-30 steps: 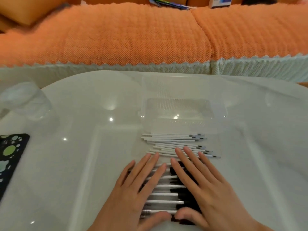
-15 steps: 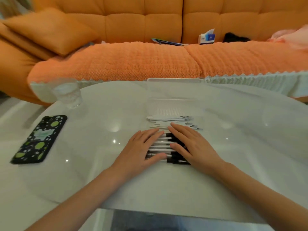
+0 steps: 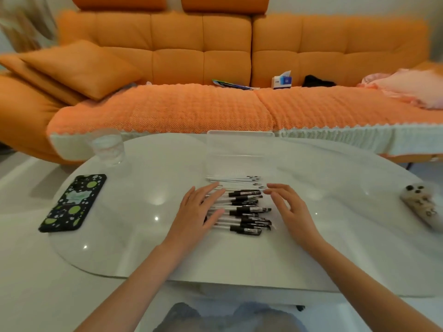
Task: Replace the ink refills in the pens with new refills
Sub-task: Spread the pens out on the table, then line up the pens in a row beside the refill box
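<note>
Several pens (image 3: 247,212) with clear barrels and black caps lie side by side in a row on the white table (image 3: 148,236). Just behind them lie several thin white ink refills (image 3: 236,180), in front of a clear plastic box (image 3: 239,152). My left hand (image 3: 199,212) rests flat on the left ends of the pens, fingers straight. My right hand (image 3: 287,207) hovers at the right end of the row with fingers spread and loosely bent, holding nothing.
A phone (image 3: 73,202) in a black case with green spots lies at the left. A glass of water (image 3: 107,148) stands behind it. A small beige object (image 3: 422,209) lies at the right edge. An orange sofa (image 3: 215,68) runs along the far side.
The view has pulled back and risen. My right hand has come off the pens and moved to their right end, uncovering the black caps. My left hand stays on the pens.
</note>
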Motion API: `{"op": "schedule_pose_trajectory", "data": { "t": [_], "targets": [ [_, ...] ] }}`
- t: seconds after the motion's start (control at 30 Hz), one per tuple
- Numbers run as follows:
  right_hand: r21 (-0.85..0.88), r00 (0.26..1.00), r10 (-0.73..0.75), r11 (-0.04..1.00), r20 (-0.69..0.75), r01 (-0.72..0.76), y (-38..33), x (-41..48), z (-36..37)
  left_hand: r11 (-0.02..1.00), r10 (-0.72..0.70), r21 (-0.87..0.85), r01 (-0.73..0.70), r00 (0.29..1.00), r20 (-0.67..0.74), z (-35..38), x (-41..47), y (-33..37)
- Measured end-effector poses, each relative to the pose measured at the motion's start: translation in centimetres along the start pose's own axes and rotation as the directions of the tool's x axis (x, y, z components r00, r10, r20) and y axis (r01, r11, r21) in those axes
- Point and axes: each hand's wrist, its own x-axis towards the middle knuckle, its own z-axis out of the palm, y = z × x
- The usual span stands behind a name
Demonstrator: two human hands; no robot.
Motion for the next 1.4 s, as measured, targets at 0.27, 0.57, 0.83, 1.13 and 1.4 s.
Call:
{"op": "schedule_pose_trajectory", "data": {
  "t": [0.27, 0.57, 0.83, 1.13, 1.4],
  "targets": [
    [-0.187, 0.986, -0.095, 0.975, 0.139, 0.120, -0.2, -2.3, -1.2, 0.989, 0.036, -0.141, -0.044, 0.998, -0.056, 2.0, -0.5, 4.0],
    [-0.167, 0.985, 0.014, 0.986, 0.171, 0.015, 0.0, -1.8, 0.0, 0.973, -0.044, -0.230, 0.032, 0.998, -0.044, 2.7, -0.7, 4.3],
    [0.027, 1.000, 0.010, 1.000, -0.001, -0.010, -2.9, 0.8, -0.2, 0.961, -0.109, -0.259, 0.097, 0.994, -0.031, 1.6, 1.8, 6.0],
    [0.317, 0.997, 0.031, 0.948, -0.072, -0.007, -3.0, 2.9, 1.1, 0.961, -0.173, -0.242, 0.134, 0.974, -0.148, 1.7, 4.1, 5.7],
    [0.292, 0.988, 0.112, 0.946, 0.105, -0.138, -2.7, 2.4, 0.5, 0.972, -0.186, -0.165, 0.168, 0.978, -0.096, 0.8, 4.1, 6.0]
  ]
}}
